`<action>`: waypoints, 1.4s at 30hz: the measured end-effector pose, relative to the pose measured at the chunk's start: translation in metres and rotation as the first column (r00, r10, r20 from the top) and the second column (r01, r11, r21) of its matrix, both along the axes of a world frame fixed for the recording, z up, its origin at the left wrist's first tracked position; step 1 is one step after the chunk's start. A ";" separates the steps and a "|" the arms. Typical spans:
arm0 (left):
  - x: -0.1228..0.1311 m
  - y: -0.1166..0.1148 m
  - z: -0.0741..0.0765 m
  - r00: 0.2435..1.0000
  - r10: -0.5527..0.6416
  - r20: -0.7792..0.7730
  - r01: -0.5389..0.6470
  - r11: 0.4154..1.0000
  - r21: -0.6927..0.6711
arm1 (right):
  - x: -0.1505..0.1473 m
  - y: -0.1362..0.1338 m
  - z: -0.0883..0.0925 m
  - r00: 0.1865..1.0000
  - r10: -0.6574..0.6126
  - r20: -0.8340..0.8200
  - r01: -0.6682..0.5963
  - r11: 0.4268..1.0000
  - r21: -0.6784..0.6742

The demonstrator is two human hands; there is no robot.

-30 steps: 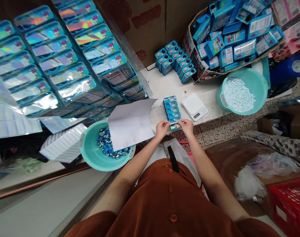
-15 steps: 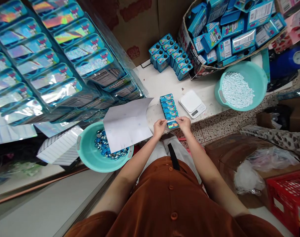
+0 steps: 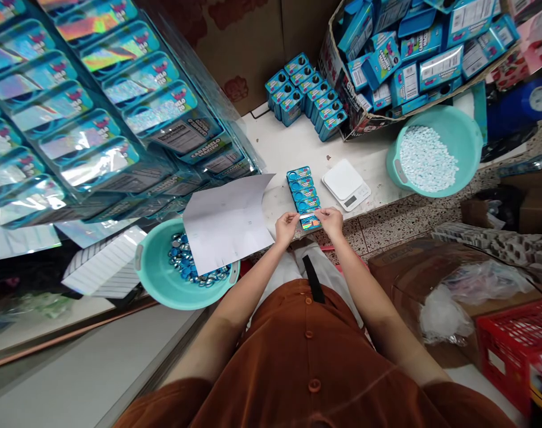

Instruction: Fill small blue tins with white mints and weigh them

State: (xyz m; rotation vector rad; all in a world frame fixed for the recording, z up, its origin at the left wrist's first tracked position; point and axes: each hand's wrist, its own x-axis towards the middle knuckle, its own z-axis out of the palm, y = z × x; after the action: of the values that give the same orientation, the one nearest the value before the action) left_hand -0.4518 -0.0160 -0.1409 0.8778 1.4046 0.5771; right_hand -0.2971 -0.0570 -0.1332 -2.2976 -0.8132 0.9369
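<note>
On a white counter [image 3: 298,145], seen from the head camera, a row of teal tins [image 3: 303,193] lies flat, running toward the person's body. At its near end sits a small iridescent foil card [image 3: 309,221]. The left hand [image 3: 286,228] and right hand [image 3: 330,222] close on it from either side, neither spread, their fingers pinching its edges, though the fingers partly hide the exact grip.

The step in hand looks like fitting that card onto the nearest tin; the next move seems to call for a steady, level pinch, so the tight row is not knocked.

Left of the row, a white paper sheet [image 3: 226,223] overlaps a teal basin [image 3: 153,279] of blue foil-wrapped sweets. To the right stand a white digital scale [image 3: 346,184] and a teal basin [image 3: 392,169] of white pellets. Beyond them is a cardboard box [image 3: 337,77] of teal packs, with holographic blister cards [image 3: 119,101] at upper left.
</note>
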 end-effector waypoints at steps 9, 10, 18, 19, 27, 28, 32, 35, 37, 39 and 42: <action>0.000 -0.001 0.001 1.000 0.007 -0.010 -0.007 1.000 -0.012 | -0.002 0.002 0.003 1.000 0.009 -0.003 -0.009 1.000 -0.004; 0.000 -0.001 0.000 1.000 0.009 -0.012 -0.009 1.000 -0.011 | -0.002 0.002 0.004 1.000 0.008 0.002 -0.008 1.000 -0.004; -0.001 -0.002 -0.003 0.999 -0.003 -0.032 0.004 1.000 0.007 | -0.007 0.003 0.015 0.996 0.053 0.075 -0.048 0.996 -0.069; -0.001 -0.002 -0.003 1.000 -0.003 -0.024 0.003 1.000 0.005 | -0.007 0.004 0.016 0.995 0.056 0.082 -0.050 0.996 -0.077; 0.000 -0.004 -0.006 0.995 0.077 0.067 -0.069 0.991 -0.115 | -0.010 0.005 0.016 0.990 0.048 0.135 -0.043 0.998 -0.038; 0.000 -0.005 -0.007 0.994 0.090 0.065 -0.080 0.986 -0.145 | -0.010 0.004 0.014 0.990 0.016 0.143 -0.013 1.000 -0.026; 0.003 -0.013 -0.013 0.991 0.120 0.057 -0.100 0.957 -0.273 | -0.007 0.002 0.008 0.989 -0.096 0.110 0.099 0.995 -0.025; 0.012 -0.023 -0.017 0.992 0.106 0.070 -0.077 0.943 -0.325 | -0.004 0.001 0.004 0.995 -0.065 0.075 0.067 0.997 -0.025; 0.017 -0.029 -0.017 0.993 0.094 0.072 -0.064 0.937 -0.344 | -0.003 0.002 0.002 0.997 -0.062 0.051 0.064 0.998 -0.025; 0.019 -0.032 -0.015 0.995 0.077 0.058 -0.053 0.938 -0.343 | -0.003 0.001 0.001 0.996 -0.078 0.035 0.079 0.997 -0.025; 0.007 -0.029 0.001 0.999 0.048 0.018 -0.041 0.954 -0.297 | -0.004 0.000 -0.001 0.995 -0.090 0.044 0.091 0.996 -0.024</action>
State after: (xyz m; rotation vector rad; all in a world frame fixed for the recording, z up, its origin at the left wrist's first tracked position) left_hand -0.4446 -0.0450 -0.1398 0.5974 1.4465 0.3950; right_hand -0.3011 -0.0569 -0.1337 -2.3629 -0.7116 0.8655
